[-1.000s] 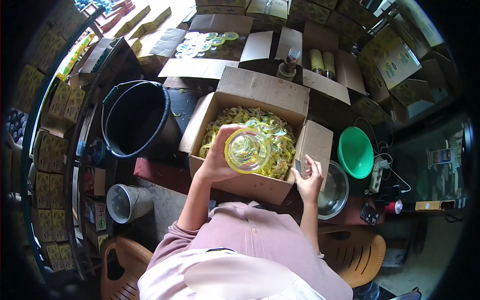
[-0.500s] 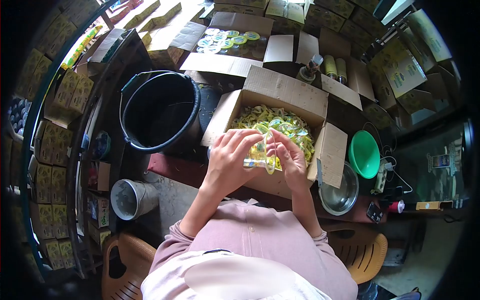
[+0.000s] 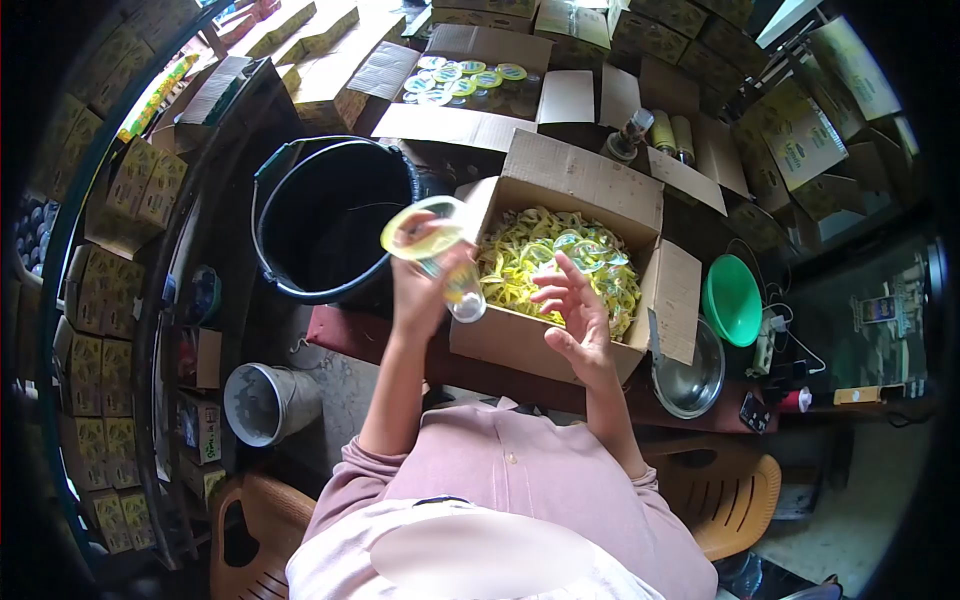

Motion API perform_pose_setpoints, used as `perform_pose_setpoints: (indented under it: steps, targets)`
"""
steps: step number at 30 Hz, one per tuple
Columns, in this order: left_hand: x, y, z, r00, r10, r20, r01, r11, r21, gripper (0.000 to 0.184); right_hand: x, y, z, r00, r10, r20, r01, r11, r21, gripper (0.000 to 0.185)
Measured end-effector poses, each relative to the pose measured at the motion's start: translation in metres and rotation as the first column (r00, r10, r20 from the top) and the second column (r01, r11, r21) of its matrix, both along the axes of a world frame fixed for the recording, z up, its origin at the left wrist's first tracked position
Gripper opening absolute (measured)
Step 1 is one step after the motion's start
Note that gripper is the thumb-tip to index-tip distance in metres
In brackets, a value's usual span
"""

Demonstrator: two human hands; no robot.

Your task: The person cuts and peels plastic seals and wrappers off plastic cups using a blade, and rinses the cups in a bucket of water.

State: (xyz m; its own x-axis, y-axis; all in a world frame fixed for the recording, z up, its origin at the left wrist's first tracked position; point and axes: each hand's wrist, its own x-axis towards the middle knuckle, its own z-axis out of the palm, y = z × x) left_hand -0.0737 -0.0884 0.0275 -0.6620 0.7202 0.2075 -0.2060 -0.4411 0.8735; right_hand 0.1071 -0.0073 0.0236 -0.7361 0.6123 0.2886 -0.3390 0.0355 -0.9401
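A clear plastic cup (image 3: 465,290) with a yellow rim is tilted in my left hand (image 3: 420,285), whose fingers are wrapped round it beside the black bucket (image 3: 335,220). My right hand (image 3: 580,315) hovers over the front of the open cardboard box (image 3: 520,345), fingers apart and holding nothing. Yellow-green lid scraps (image 3: 560,255) fill that box. Several round printed lids or lidded cups (image 3: 465,80) lie in another open box behind it. A dark flat strip (image 3: 655,330) sits at the right flap of the near box.
A green bowl (image 3: 732,300) and a metal bowl (image 3: 690,375) stand at the right, near a power strip (image 3: 765,345). A grey bucket (image 3: 268,403) is at the lower left. Bottles (image 3: 662,132) stand behind the box. Brown chairs (image 3: 715,490) flank my body.
My left hand has swung left with the cup, from above the box front to beside the black bucket. My right hand has come off the cup and opened.
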Motion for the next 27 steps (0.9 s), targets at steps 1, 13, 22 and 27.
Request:
perform_pose_setpoints:
  steps: [1, 13, 22, 27]
  targets:
    - [-0.017, 0.000, -0.004, 0.959, 0.030, 0.283, -0.050, 0.997, 0.064, 0.050, 0.001, -0.002, -0.003, 1.000, -0.002, 0.015, 0.002, 1.000, -0.005, 0.080]
    - [-0.090, -0.016, -0.060, 0.307, -0.401, 0.863, -0.299, 0.820, 0.488, 0.037, -0.089, -0.002, 0.021, 0.964, -0.177, 0.196, 0.036, 0.823, 0.567, 0.070]
    - [-0.062, -0.047, -0.024, 0.400, -0.527, 0.750, 0.211, 0.849, 0.484, 0.062, -0.172, 0.009, 0.021, 0.991, -0.083, 0.107, -0.016, 0.714, 0.700, 0.035]
    - [-0.062, -0.099, -0.011, 0.779, -0.549, 0.303, 0.450, 0.826, 0.341, 0.064, -0.166, 0.029, 0.025, 0.964, 0.004, 0.266, -0.210, 0.626, 0.751, 0.034]
